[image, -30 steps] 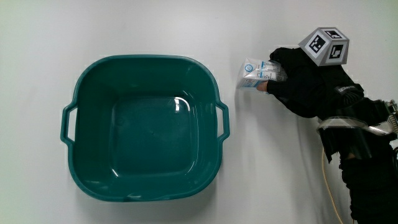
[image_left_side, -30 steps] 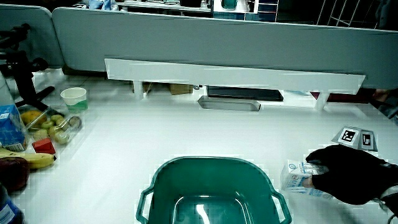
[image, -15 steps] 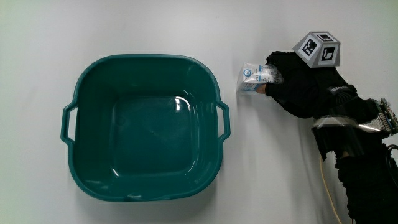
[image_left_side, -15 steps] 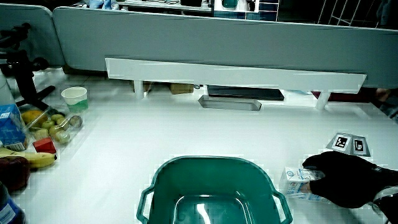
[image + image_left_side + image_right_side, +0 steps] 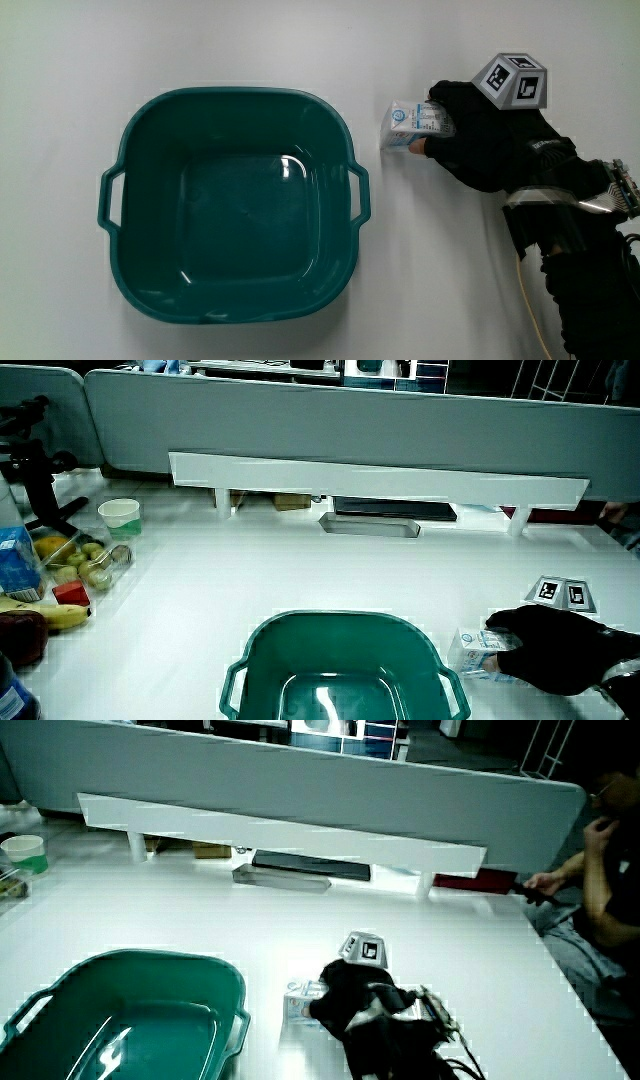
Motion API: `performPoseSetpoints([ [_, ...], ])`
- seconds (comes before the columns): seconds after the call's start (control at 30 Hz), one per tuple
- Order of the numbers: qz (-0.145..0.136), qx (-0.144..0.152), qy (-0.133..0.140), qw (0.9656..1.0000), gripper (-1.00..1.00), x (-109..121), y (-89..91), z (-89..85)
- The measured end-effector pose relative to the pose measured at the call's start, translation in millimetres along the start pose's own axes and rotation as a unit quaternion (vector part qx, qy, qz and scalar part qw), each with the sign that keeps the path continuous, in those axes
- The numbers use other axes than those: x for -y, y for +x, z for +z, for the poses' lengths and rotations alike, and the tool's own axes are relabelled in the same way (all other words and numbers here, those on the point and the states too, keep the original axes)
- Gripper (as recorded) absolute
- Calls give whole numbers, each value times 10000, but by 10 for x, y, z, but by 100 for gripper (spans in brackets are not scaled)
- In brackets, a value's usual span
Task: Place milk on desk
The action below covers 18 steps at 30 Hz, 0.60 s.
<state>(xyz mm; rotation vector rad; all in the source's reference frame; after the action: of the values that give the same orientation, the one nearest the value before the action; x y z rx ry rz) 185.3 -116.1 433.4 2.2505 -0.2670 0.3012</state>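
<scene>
One milk carton [image 5: 412,125] lies on the white desk [image 5: 430,270], at about two o'clock from the one teal basin [image 5: 232,205], with the one gloved hand [image 5: 478,135] clamped around it.

1. The nearest obstacle beside the milk carton [image 5: 411,124] is the teal basin [image 5: 232,205], its handle [image 5: 358,193] jutting toward the carton.
2. Bare table [image 5: 430,260] is seen nearer the person.
3. Fruit clutter [image 5: 60,575] is kept well apart.
</scene>
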Motion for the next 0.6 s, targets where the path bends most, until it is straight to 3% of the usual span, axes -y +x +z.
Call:
performPoseSetpoints([
  [0.1,-42,52,22,10000,-43,57,-27,6],
  [0.17,-22,131,-172,9998,-52,128,-69,-5],
  [0.23,-64,315,-402,9987,-61,227,-149,-30],
  [0.33,-230,904,-369,9950,-74,324,-224,-127],
  [0.53,186,1596,-60,9870,-100,747,-558,-260],
  [0.6,367,1425,-387,9884,-100,890,-644,-306],
])
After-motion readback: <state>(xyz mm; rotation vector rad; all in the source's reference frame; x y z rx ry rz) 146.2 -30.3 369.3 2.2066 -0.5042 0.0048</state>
